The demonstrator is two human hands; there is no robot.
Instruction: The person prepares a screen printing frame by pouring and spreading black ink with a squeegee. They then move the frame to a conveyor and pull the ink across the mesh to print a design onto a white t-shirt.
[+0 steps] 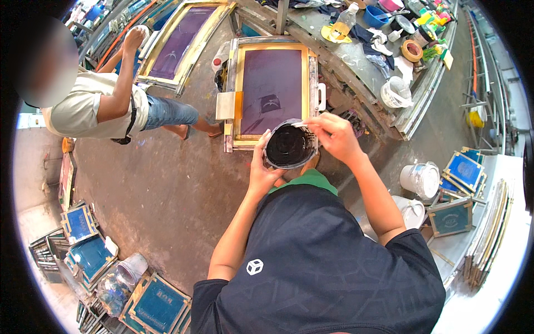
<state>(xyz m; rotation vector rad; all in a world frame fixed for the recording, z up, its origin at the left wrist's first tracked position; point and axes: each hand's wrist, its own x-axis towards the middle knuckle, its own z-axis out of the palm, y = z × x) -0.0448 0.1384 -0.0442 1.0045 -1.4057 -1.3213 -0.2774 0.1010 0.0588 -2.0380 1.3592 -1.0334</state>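
Biggest thing around is the stained brown concrete floor (161, 189), then a long grey work table (356, 55) at upper right, piled with cloths, tubs and bottles. Off to the left there's a co-worker in a cream short-sleeved shirt and blue denim shorts (103, 114), standing beside a slanted purple mesh screen with a yellow-edged frame (183, 42). Straight ahead of the wearer is another purple mesh screen, rectangular and edged in yellow (272, 72). Blue-green framed screens (158, 303) crowd the lower left, and a lidded white plastic bucket (420, 181) sits over on the right. The round tub with a pale rim (286, 166) full of thick black paste (289, 146) is right in front of the wearer's body, blocking the view of the near screen's lower right corner. Left hand (262, 170) is curled around the tub's left side, holding it; right hand (334, 136) is at the opposite rim, fingers bunched on what looks like a slim pale tool (299, 124). Smaller still, a round brown tape roll (411, 50) lies amid the table mess.
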